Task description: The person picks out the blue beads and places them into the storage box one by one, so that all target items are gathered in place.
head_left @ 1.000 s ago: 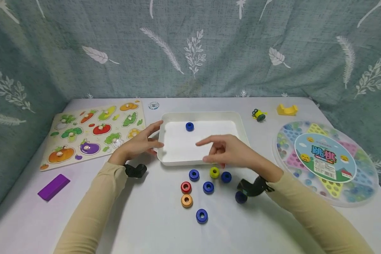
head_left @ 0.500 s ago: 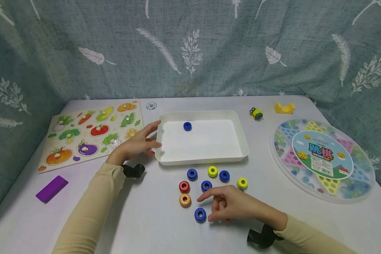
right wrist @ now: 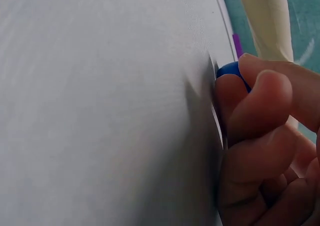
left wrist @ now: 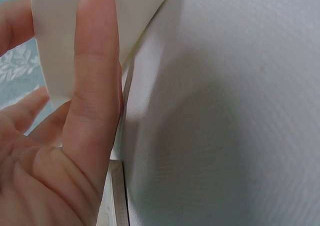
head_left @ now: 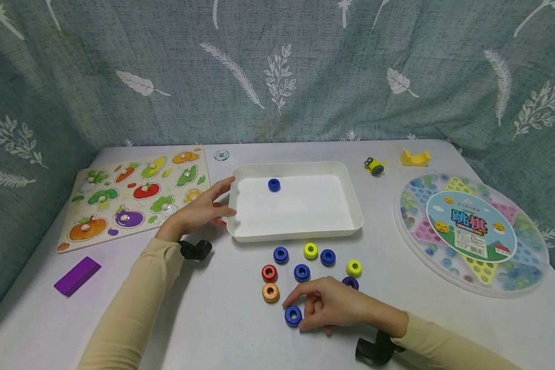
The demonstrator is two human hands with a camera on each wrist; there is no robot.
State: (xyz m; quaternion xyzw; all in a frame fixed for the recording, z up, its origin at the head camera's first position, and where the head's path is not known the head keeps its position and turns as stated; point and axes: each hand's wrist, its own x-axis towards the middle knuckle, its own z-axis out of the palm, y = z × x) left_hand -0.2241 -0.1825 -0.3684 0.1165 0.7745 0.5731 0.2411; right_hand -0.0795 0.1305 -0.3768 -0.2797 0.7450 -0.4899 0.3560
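My right hand point(head_left: 339, 303) pinches a blue ring point(head_left: 293, 322) between thumb and index finger, low over the front of the table. In the right wrist view, the fingertips cover most of this blue ring point(right wrist: 229, 69). My left hand point(head_left: 196, 211) touches the left end of a shallow white tray point(head_left: 300, 235) with its fingers spread. Its straight thumb point(left wrist: 95, 51) lies against the tray's outer wall in the left wrist view. Inside the tray sits one blue ring point(head_left: 274, 185). An orange ring point(head_left: 270, 299) and a red ring point(head_left: 269, 279) lie just left of my right hand.
More rings lie before the tray: several blue ones, a yellow ring point(head_left: 310, 257) and another by a dark ring point(head_left: 350, 281) partly behind my hand. A vegetable puzzle board point(head_left: 120, 192) and purple block point(head_left: 77, 276) are left; a round game box point(head_left: 472, 236) is right.
My right hand has come from over the tray down to the front blue ring, and its thumb and index finger have closed on it. My left hand stays at the tray.
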